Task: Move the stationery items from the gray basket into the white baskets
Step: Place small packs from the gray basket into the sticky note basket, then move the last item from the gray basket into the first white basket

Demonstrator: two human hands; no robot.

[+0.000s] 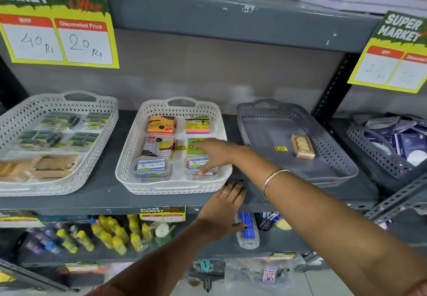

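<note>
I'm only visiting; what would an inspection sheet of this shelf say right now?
Surface: grey metal shelf, paint chipped.
Job's things: grey perforated plastic basket holds one small tan box of round pieces; middle white perforated basket holds sticky-note pads and clear boxes; left white basket holds dark packets.
Clutter: yellow price signs.
Hands: right hand in the middle basket on a clear box; left hand on the shelf edge.
Cables: nothing seen.
Surroundings: yellow bottles below.
</note>
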